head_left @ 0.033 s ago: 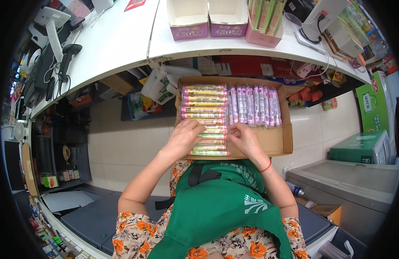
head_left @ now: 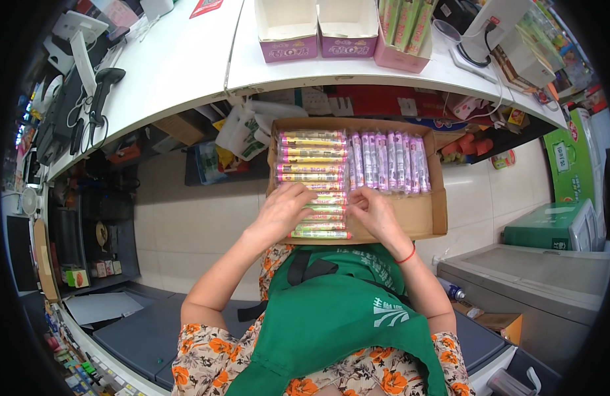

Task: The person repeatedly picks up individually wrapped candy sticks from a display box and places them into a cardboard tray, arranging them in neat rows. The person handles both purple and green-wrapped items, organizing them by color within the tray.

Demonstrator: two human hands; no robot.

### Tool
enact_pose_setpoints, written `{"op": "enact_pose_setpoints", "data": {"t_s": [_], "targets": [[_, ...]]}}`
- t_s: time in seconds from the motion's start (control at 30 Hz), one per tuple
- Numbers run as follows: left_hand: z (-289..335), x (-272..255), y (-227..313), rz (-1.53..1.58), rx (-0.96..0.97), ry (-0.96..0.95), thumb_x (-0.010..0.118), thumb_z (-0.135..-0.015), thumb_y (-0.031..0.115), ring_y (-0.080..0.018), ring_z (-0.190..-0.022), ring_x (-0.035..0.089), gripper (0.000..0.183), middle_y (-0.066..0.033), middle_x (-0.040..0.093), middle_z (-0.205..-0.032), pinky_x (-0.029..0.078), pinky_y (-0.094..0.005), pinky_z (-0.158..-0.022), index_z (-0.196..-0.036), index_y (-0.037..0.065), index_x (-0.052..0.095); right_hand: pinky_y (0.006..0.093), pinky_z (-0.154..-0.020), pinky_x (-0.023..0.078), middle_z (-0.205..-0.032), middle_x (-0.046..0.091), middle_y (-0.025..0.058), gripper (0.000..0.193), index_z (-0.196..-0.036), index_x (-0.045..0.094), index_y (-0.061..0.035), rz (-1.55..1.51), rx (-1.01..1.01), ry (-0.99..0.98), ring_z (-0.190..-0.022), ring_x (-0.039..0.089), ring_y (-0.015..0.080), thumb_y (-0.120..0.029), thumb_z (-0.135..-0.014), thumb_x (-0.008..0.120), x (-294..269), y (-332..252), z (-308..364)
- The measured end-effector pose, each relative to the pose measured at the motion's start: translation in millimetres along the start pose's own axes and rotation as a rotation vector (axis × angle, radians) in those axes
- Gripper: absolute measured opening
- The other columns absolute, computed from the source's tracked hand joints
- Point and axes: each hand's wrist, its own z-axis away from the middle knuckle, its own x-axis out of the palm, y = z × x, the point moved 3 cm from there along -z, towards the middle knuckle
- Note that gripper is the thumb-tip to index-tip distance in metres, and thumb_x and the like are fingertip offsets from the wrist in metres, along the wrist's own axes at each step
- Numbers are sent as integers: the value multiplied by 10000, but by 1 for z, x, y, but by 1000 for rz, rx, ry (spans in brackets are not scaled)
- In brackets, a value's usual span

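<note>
A shallow cardboard box lies before me at my lap. Its left side holds a column of slim candy sticks in clear wrap, yellow-and-pink ones farther off and green ones nearer. Purple candy sticks stand in a row at the far right of the box. My left hand curls its fingers over the left part of the column, where yellow meets green. At the right ends of those sticks, my right hand pinches its thumb and fingers together; what lies between them is hidden.
Beyond the box runs a white counter with two open purple-fronted cartons and a pink carton of green packets. A scanner stands at left. White plastic bags hang below. A grey cabinet stands right.
</note>
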Motion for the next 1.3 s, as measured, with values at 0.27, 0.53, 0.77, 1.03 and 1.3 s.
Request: {"op": "enact_pose_setpoints", "data": {"t_s": [0.27,0.53,0.77,1.03,1.3], "targets": [[-38,-10,22,236,53,68,738,-884,102,-335,-1056,642,286,-115,671,-1090,527,-427,-896,-1162,66,684,250,-758,575,-939,722,67,205,-1097,684,14,-129,-71,65,-853,687,106,-30,-904,737,-25,-32,-10],[-92,-41,53,379,153,173,723,-892,54,-328,-1047,671,272,-141,678,-1084,546,-396,-884,-1159,23,679,246,-767,569,-958,726,47,180,-1095,676,18,-197,-149,159,-870,686,95,-34,-928,721,-69,-76,-29],[-127,-66,76,411,230,244,709,-898,17,-272,-988,710,269,-140,683,-1084,586,-357,-860,-1165,-6,682,271,-760,592,-947,746,78,137,-1048,680,11,-223,-294,262,-855,733,140,-56,-933,709,-101,-109,-45],[-154,-95,90,536,229,315,699,-924,10,-196,-998,722,260,-111,706,-1090,589,-321,-891,-1180,-14,660,268,-766,588,-944,752,84,154,-1070,684,21,-231,-339,320,-856,732,132,-52,-935,698,-131,-139,-58],[-179,-117,92,626,188,384,695,-947,42,-141,-971,699,253,-77,717,-1097,575,-283,-842,-1191,-7,651,284,-818,591,-1041,742,105,229,-1169,658,35,-253,-439,374,-945,729,157,-33,-950,669,-148,-158,-78]]}}
